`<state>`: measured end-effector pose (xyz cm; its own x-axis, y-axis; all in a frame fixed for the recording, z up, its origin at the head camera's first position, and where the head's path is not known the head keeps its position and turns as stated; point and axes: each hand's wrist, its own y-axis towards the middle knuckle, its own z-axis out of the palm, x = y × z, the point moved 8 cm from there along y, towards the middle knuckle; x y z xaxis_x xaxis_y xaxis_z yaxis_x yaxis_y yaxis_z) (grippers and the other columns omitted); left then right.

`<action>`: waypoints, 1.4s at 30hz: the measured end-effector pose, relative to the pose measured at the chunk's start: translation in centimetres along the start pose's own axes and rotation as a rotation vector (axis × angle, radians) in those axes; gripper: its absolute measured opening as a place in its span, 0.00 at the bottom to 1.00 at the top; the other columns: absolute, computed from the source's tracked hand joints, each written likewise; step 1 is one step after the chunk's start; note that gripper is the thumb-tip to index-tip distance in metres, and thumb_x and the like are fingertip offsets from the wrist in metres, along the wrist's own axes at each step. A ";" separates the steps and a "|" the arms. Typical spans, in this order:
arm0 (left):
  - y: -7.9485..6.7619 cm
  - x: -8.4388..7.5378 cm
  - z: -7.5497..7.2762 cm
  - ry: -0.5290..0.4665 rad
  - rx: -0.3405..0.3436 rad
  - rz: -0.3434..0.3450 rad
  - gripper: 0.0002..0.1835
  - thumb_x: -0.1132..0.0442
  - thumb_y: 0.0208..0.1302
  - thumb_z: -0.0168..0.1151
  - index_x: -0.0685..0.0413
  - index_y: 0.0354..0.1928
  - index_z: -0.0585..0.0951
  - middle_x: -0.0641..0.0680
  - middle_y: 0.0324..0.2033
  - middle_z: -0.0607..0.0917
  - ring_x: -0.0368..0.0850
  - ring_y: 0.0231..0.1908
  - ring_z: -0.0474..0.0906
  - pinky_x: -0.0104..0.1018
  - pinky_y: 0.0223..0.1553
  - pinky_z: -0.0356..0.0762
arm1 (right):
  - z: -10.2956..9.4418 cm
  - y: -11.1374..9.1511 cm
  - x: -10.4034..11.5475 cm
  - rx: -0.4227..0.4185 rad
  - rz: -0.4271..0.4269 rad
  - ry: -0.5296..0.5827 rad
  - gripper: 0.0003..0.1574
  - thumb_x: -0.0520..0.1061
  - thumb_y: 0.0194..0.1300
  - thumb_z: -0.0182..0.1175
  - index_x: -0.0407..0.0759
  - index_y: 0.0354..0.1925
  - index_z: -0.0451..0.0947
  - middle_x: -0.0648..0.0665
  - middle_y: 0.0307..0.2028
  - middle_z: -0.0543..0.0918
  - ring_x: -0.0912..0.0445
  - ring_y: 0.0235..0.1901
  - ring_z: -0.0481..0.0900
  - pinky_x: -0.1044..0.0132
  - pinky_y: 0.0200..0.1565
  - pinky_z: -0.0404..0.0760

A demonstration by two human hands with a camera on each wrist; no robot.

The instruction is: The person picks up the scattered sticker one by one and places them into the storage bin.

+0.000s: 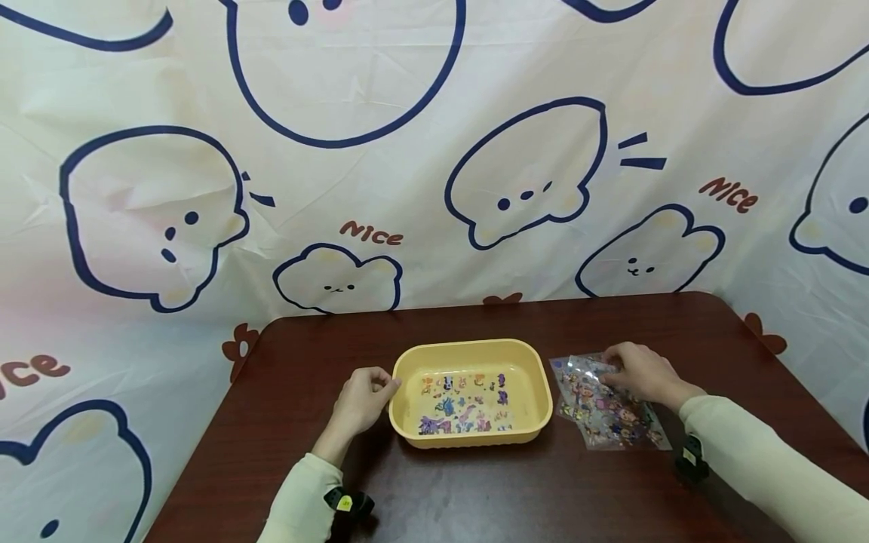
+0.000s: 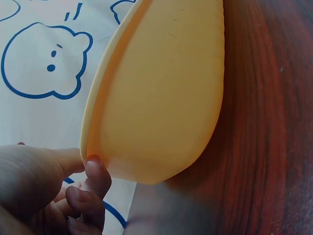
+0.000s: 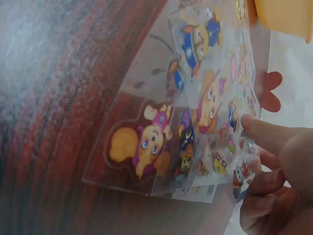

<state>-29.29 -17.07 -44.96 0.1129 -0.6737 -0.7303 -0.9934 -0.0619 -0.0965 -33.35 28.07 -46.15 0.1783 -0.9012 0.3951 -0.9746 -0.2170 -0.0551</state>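
Sticker sheets (image 1: 618,415) — right hand (image 1: 641,371) pinching, yellow tray (image 1: 468,358) — left hand (image 1: 363,394) pinching

The left hand (image 1: 362,398) and right hand (image 1: 640,371) pinch, well apart.

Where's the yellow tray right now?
In the head view, the yellow tray sits on the brown table, between the left hand pinching its rim and the clear sticker sheets at the right hand.

lower sticker sheet (image 3: 139,142), apparently part-hidden
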 end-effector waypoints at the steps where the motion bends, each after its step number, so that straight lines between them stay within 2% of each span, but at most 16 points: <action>1: 0.0 0.0 0.0 0.000 -0.001 0.001 0.11 0.55 0.71 0.62 0.55 0.34 0.82 0.48 0.15 0.73 0.41 0.17 0.67 0.33 0.19 0.62 | -0.1 -0.1 0.1 -0.001 -0.005 0.003 0.20 0.46 0.64 0.68 0.34 0.50 0.82 0.40 0.39 0.85 0.55 0.28 0.75 0.62 0.26 0.72; 6: -0.1 0.0 -0.1 0.000 -0.004 0.005 0.11 0.56 0.71 0.62 0.55 0.34 0.82 0.48 0.15 0.73 0.41 0.17 0.67 0.33 0.19 0.63 | -0.5 -0.4 0.2 0.010 -0.017 0.039 0.11 0.43 0.71 0.60 0.37 0.45 0.82 0.45 0.31 0.82 0.56 0.23 0.72 0.62 0.24 0.69; 10: 0.0 0.1 0.0 0.001 0.001 0.000 0.11 0.55 0.71 0.62 0.54 0.34 0.82 0.48 0.15 0.74 0.41 0.17 0.67 0.33 0.19 0.63 | -0.6 -0.5 -0.2 0.035 -0.013 0.054 0.08 0.43 0.72 0.59 0.41 0.39 0.82 0.49 0.25 0.78 0.57 0.21 0.70 0.62 0.22 0.68; 17: 0.0 0.1 0.0 0.009 -0.001 -0.005 0.11 0.55 0.71 0.62 0.54 0.34 0.82 0.48 0.16 0.74 0.41 0.17 0.67 0.33 0.19 0.63 | -0.9 -1.0 -0.7 0.070 -0.035 0.076 0.09 0.44 0.72 0.59 0.41 0.36 0.82 0.49 0.29 0.82 0.57 0.24 0.72 0.62 0.25 0.70; 21: 0.0 0.1 0.0 0.010 0.001 -0.007 0.11 0.54 0.71 0.62 0.54 0.34 0.82 0.48 0.16 0.73 0.41 0.17 0.67 0.33 0.19 0.63 | -1.0 -1.5 -1.0 0.071 -0.053 0.104 0.10 0.45 0.73 0.59 0.42 0.35 0.81 0.50 0.29 0.82 0.60 0.24 0.71 0.64 0.25 0.70; 27: 0.0 0.0 0.0 0.007 0.003 -0.011 0.11 0.54 0.71 0.62 0.54 0.34 0.82 0.48 0.15 0.73 0.41 0.17 0.67 0.33 0.19 0.63 | -1.4 -1.9 -1.1 0.046 -0.134 0.208 0.09 0.41 0.73 0.58 0.40 0.35 0.82 0.50 0.25 0.81 0.64 0.20 0.69 0.67 0.24 0.71; 32: 0.0 0.0 0.0 0.006 0.006 -0.013 0.11 0.54 0.72 0.61 0.54 0.34 0.82 0.47 0.15 0.72 0.41 0.16 0.66 0.33 0.19 0.62 | -1.6 -1.9 -1.6 0.024 -0.164 0.297 0.09 0.39 0.73 0.58 0.37 0.37 0.83 0.49 0.23 0.81 0.66 0.17 0.66 0.67 0.22 0.70; 38: 0.0 -0.1 0.1 0.006 0.007 -0.011 0.11 0.55 0.71 0.61 0.54 0.34 0.82 0.48 0.15 0.73 0.41 0.17 0.67 0.33 0.19 0.63 | -1.7 -2.0 -2.0 -0.005 -0.130 0.365 0.11 0.40 0.74 0.57 0.34 0.38 0.83 0.49 0.20 0.79 0.65 0.16 0.62 0.67 0.19 0.66; 42: 0.0 0.0 0.0 0.009 0.009 -0.018 0.11 0.54 0.72 0.61 0.54 0.34 0.82 0.48 0.15 0.73 0.41 0.17 0.67 0.33 0.19 0.63 | -1.6 -2.2 -2.4 -0.012 -0.082 0.389 0.11 0.41 0.74 0.57 0.34 0.39 0.83 0.52 0.17 0.74 0.65 0.16 0.61 0.67 0.19 0.65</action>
<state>-29.29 -17.02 -44.96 0.1301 -0.6795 -0.7221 -0.9911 -0.0673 -0.1152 -31.88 31.29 -45.49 0.1933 -0.6710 0.7158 -0.9613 -0.2756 0.0012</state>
